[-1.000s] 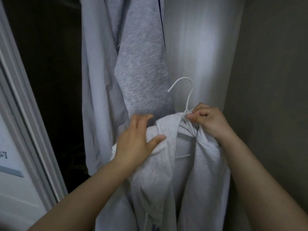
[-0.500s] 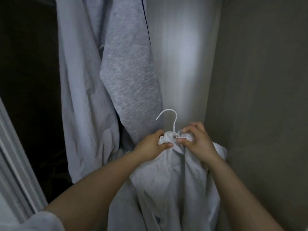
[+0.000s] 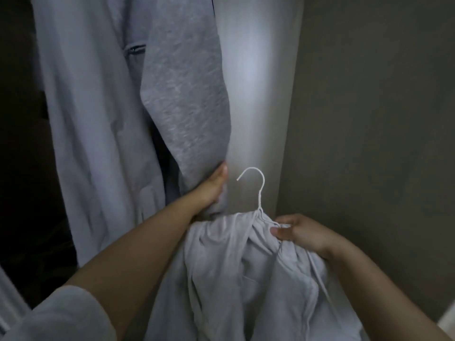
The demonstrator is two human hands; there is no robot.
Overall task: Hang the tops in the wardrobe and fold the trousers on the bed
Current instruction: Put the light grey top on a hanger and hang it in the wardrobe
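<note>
A light grey top (image 3: 241,279) is draped over a white wire hanger (image 3: 258,193) whose hook points up and left. My right hand (image 3: 298,233) pinches the hanger's shoulder and the cloth there. My left hand (image 3: 213,188) has left the top and presses against the lower edge of a heather grey garment (image 3: 182,99) hanging in the wardrobe, its fingers partly hidden behind the fabric.
A pale grey garment (image 3: 93,119) hangs to the left of the heather one. The wardrobe's white back panel (image 3: 256,82) and its brown side wall (image 3: 369,119) close in on the right. The left of the wardrobe is dark. A white door frame (image 3: 9,299) stands at lower left.
My left hand let go of the top's collar and moved up and left onto the hanging heather garment. My right hand shifted right along the hanger, which now sits lower.
</note>
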